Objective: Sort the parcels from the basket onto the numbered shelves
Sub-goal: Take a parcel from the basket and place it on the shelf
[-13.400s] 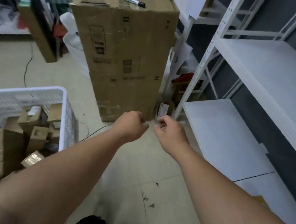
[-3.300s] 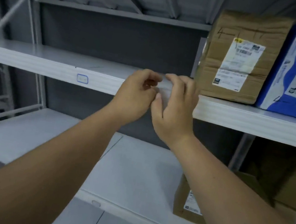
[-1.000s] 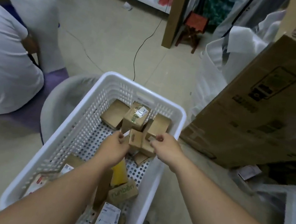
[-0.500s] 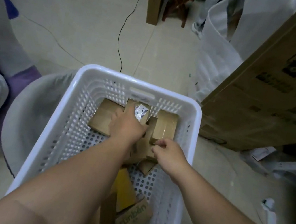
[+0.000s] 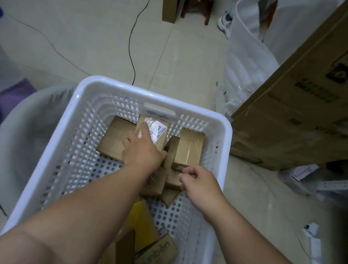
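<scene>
A huge cardboard carton (image 5: 323,91) leans in at your two o'clock, white plastic bags (image 5: 245,58) bunched against it at one. Right in front of you sits the white perforated basket (image 5: 224,139) on the tiled floor (image 5: 73,15), a pale round tub (image 5: 24,132) tucked against its nine o'clock side. Brown parcels crowd the basket's far end: a flat box (image 5: 113,138) at eleven, a labelled parcel (image 5: 154,129) at twelve, another taped box (image 5: 188,147) just at one. Your left hand (image 5: 140,151) is down on that labelled parcel, index finger stretched over its sticker, the other fingers wrapped round its near edge. Your right hand (image 5: 199,181) hovers just beside it at three, fingers curled in; whether they pinch the small box (image 5: 171,180) under them, you cannot tell. Nearer you lie a yellow packet (image 5: 144,220) and a printed brown box (image 5: 156,258). A black cable (image 5: 134,42) runs off at twelve.
</scene>
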